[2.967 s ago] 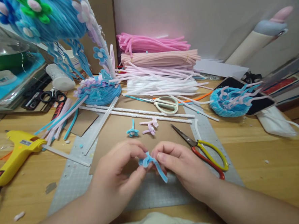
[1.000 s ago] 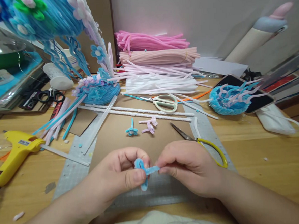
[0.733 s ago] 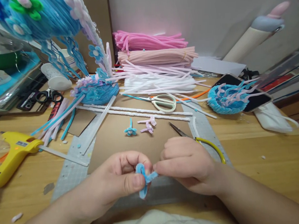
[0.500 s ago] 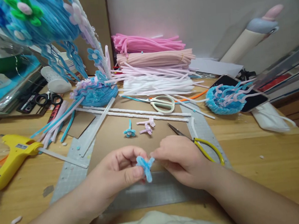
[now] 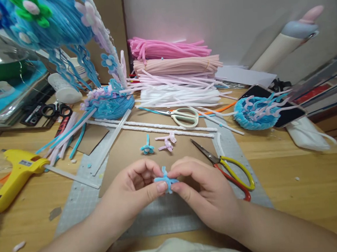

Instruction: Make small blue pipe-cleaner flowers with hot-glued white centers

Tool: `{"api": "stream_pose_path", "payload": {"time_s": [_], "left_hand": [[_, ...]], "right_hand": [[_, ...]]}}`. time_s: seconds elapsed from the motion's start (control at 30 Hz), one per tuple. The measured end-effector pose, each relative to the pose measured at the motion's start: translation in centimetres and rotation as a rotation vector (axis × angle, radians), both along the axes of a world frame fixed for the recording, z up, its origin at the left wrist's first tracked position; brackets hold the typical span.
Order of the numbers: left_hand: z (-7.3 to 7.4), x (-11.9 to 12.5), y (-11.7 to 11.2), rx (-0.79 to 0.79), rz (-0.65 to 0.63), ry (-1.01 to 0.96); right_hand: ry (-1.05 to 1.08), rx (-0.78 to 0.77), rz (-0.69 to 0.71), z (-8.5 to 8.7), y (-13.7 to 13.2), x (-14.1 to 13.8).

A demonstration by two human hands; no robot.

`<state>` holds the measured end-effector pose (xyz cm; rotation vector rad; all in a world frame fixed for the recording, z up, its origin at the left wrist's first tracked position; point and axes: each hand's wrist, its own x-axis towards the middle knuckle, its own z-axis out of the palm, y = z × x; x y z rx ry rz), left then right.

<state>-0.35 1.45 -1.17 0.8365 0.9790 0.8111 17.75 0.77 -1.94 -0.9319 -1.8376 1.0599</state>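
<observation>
My left hand [image 5: 132, 191] and my right hand [image 5: 201, 190] meet over the grey cutting mat [image 5: 84, 192], both pinching a small light-blue pipe-cleaner flower [image 5: 163, 178]. My left thumb and forefinger grip its left petals; my right fingers close on its right side. On the brown card [image 5: 130, 147] just beyond lie a finished blue flower [image 5: 147, 147] and a pale pink one [image 5: 166, 142].
Yellow-and-red-handled scissors [image 5: 229, 168] lie right of my hands, white scissors [image 5: 182, 116] farther back. A yellow glue gun [image 5: 14, 177] rests at left. Pink and white pipe-cleaner stacks [image 5: 176, 72], a tall blue flower decoration [image 5: 66, 37] and a blue woven basket [image 5: 255, 113] stand behind.
The long blue tail of the pipe cleaner has been bent in, so the piece is now a compact flower. My right hand has moved off the scissors' handles.
</observation>
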Motion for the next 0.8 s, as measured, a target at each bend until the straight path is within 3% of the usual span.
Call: {"api": "stream_pose_path", "payload": {"time_s": [0.13,0.27,0.33,0.47,0.67,0.8], "left_hand": [[0.2,-0.1,-0.1,0.083,-0.003,0.151],[0.0,-0.3,-0.7,0.231,0.009,0.268],[-0.2,-0.4,-1.1,0.370,0.001,0.341],[-0.6,-0.6,-1.5,0.623,-0.022,0.441],[-0.3,-0.4,-1.1,0.595,-0.075,0.428],[-0.3,-0.2,-1.1,0.450,-0.051,0.337]], "right_hand": [[0.055,-0.227,-0.067,-0.2,0.0,-0.3],[-0.018,-0.329,-0.102,-0.2,0.0,-0.5],[-0.074,-0.311,-0.083,-0.2,0.0,-0.5],[-0.151,-0.128,0.009,-0.1,0.0,-0.3],[-0.164,0.002,0.022,0.0,-0.2,-0.3],[-0.173,0.046,0.066,0.3,-0.2,-0.2]]}}
